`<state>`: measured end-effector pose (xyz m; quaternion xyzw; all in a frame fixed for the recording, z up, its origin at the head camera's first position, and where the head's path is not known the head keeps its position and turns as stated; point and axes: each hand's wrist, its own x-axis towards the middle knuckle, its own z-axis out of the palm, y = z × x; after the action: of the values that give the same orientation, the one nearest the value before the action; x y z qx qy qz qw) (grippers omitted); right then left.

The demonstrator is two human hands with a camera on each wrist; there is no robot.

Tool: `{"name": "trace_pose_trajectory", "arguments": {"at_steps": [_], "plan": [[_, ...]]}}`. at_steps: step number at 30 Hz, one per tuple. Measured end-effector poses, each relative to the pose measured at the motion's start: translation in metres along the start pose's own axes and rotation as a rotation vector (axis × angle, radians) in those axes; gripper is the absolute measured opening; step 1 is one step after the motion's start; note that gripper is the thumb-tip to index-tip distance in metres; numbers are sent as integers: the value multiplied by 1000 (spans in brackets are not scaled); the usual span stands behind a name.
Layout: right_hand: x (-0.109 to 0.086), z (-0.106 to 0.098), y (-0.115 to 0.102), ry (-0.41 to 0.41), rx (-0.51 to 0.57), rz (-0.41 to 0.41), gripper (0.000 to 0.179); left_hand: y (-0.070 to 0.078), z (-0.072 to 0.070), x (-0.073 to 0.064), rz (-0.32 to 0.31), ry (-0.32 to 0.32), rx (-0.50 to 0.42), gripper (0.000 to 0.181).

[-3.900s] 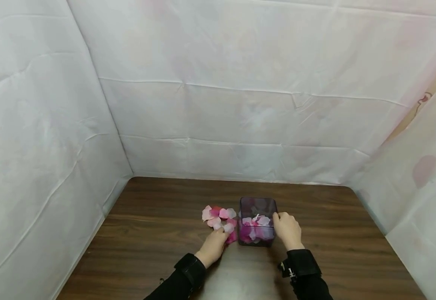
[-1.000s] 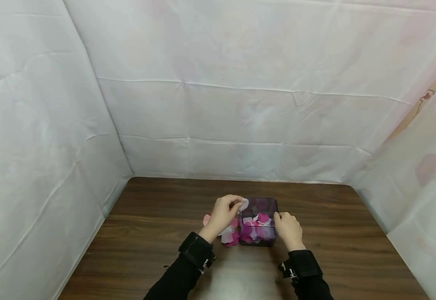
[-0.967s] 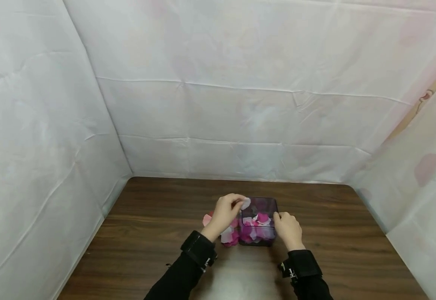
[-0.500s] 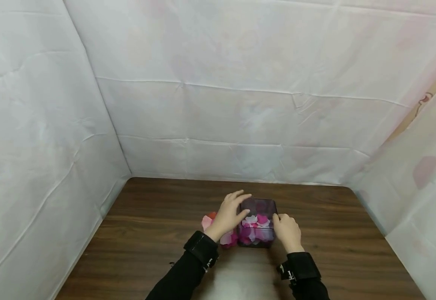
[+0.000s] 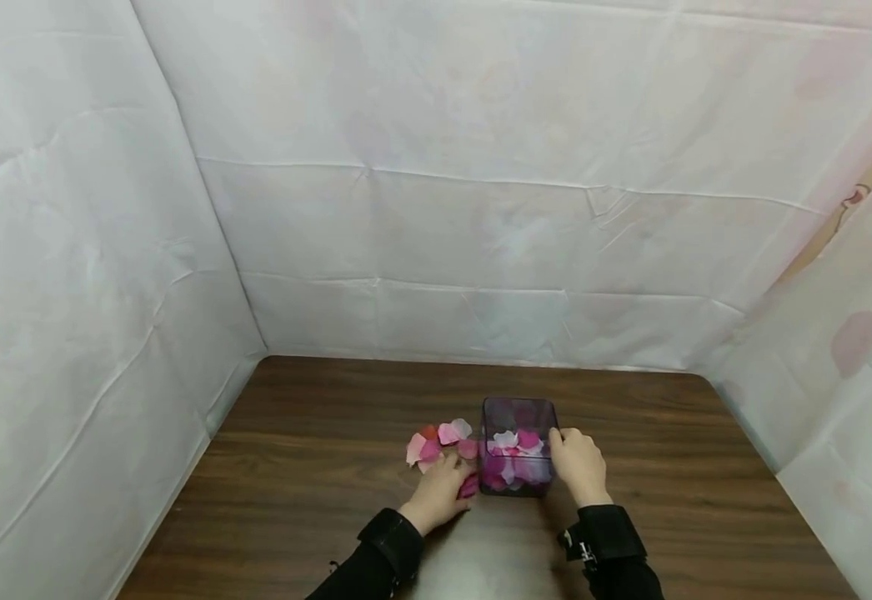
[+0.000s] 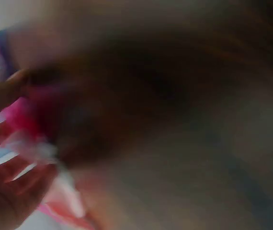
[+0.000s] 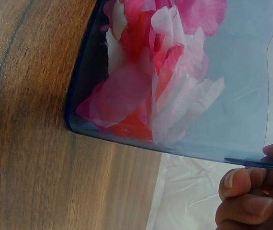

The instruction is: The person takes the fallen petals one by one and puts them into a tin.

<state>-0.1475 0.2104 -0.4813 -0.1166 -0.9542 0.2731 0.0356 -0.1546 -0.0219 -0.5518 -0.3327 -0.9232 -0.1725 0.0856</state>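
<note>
A translucent purple-tinted plastic box [image 5: 517,401] stands on the table, with pink, white and red artificial petals [image 7: 141,72] inside it. My right hand [image 5: 580,467] pinches the right side of its rim between thumb and curled fingers [image 7: 251,206]. Left of the box lies a loose group of pink, white and red petals [image 5: 417,450]. My left hand [image 5: 438,493] is over the near part of that group, its thumb and fingers apart. Blur in the left wrist view hides whether the fingertips touch the petals.
The wooden table [image 5: 316,467] carries the box and the petals. White cloth [image 5: 421,325] hangs close behind the table's back edge and along both sides. A black band [image 5: 391,542] circles each wrist over a black sleeve.
A white petal pinched in my left hand was let go at the box. That hand has since moved down and back over the loose petals. My right hand keeps its hold on the box.
</note>
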Motion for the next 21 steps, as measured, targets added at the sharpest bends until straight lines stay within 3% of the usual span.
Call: {"name": "trace_pose_trajectory", "arguments": {"at_steps": [2,4,7,10,14,21], "plan": [[0,0,0,3,-1,-2,43,0,6,-2,-8,62,46,24],[0,-1,1,4,-2,-3,43,-1,8,-1,-33,121,32,12],[0,-1,2,7,-3,0,43,-3,5,2,-78,154,-1,2],[-1,0,2,11,-3,-3,42,-5,-3,5,-125,137,0,11],[-1,-1,2,19,3,-2,42,-6,-15,8,-142,130,2,19],[-2,-3,0,6,1,-5,42,-8,-30,14,-157,305,-10,8]]}}
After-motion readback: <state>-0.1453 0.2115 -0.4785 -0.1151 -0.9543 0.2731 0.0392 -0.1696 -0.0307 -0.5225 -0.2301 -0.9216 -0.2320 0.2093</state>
